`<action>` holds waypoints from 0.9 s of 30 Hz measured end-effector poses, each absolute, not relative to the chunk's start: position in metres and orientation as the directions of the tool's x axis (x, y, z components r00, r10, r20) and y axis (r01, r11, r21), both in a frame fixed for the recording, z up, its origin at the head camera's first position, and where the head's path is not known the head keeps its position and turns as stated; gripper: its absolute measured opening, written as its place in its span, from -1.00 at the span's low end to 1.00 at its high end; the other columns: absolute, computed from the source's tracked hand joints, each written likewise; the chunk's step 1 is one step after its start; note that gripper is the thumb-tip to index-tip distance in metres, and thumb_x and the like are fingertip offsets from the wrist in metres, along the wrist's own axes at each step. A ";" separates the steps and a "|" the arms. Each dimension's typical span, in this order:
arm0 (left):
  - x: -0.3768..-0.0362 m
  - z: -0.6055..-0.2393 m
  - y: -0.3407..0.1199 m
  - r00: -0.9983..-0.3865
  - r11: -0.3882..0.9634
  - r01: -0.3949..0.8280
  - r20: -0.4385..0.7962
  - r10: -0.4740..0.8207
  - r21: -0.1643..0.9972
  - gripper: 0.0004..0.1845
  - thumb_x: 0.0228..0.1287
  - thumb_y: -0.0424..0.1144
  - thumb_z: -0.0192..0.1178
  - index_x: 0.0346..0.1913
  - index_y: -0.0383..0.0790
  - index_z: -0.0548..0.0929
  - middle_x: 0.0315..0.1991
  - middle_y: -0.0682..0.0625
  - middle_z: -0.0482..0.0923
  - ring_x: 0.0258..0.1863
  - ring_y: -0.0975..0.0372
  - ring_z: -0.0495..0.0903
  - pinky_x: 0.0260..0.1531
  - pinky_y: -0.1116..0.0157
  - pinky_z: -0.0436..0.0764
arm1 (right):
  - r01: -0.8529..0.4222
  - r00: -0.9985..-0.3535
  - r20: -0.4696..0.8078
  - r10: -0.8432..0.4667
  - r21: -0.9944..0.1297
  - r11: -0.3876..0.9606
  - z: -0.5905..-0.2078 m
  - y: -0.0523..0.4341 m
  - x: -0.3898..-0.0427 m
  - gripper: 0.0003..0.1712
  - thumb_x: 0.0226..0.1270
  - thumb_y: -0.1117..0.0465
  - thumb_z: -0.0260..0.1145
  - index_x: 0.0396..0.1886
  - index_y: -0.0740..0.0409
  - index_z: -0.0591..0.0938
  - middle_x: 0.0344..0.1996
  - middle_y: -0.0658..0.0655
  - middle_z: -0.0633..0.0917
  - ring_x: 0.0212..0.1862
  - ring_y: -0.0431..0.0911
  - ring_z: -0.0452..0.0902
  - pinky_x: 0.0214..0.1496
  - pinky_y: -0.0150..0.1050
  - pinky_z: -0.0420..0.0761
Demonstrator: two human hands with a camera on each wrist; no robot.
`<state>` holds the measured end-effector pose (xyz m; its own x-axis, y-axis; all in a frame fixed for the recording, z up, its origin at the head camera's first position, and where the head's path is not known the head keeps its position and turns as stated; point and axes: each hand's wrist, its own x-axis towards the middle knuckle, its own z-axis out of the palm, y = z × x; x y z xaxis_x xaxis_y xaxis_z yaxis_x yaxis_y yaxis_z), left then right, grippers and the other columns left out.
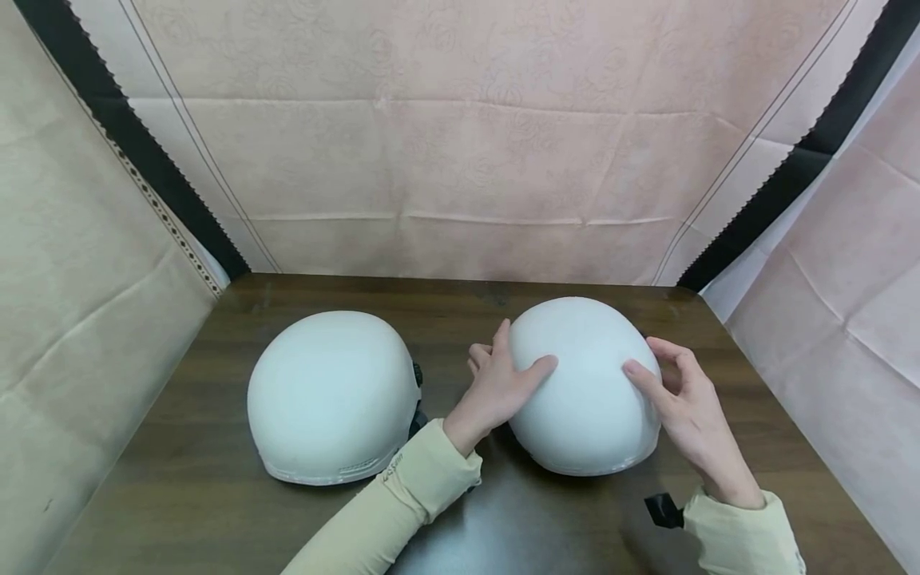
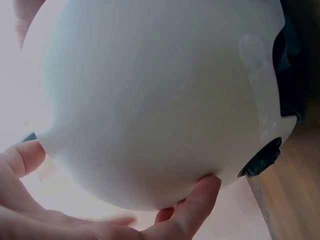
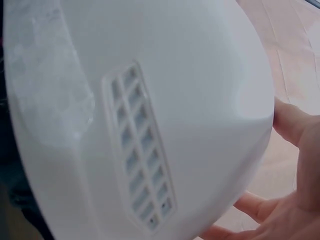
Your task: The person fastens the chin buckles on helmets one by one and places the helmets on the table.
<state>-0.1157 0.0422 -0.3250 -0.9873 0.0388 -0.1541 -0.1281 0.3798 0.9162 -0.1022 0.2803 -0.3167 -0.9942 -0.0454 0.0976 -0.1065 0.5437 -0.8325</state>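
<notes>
Two white helmets sit side by side. My left hand [image 1: 496, 387] holds the right-hand helmet [image 1: 585, 391] at its left side, thumb laid on the front of the shell. On the other side my right hand [image 1: 690, 407] grips the same helmet, thumb on the shell and fingers toward its back edge. The left wrist view shows a smooth shell and a black round part [image 2: 261, 158] near the rim. A slotted vent [image 3: 141, 150] appears in the right wrist view. Whether the helmet touches the table is hard to tell.
The other white helmet [image 1: 331, 395] rests on the brown wooden table [image 1: 172, 495], left of my left forearm. Pale fabric walls [image 1: 460, 160] with black edging [image 1: 144, 144] enclose the table's back and sides. A black strap piece [image 1: 664, 510] sticks out by my right sleeve.
</notes>
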 end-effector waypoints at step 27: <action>-0.110 -0.314 0.043 -0.996 0.419 -0.043 -0.072 0.054 0.907 -0.22 0.09 0.23 0.22 0.37 0.12 0.25 0.10 -0.15 0.12 0.11 0.02 0.11 -0.12 -0.09 0.47 | -0.102 -0.992 0.128 0.005 -0.813 0.574 -0.305 0.277 -0.095 -0.27 0.23 -0.09 0.30 0.34 0.03 0.32 0.28 0.24 0.19 0.18 0.28 0.33 -0.10 0.19 0.50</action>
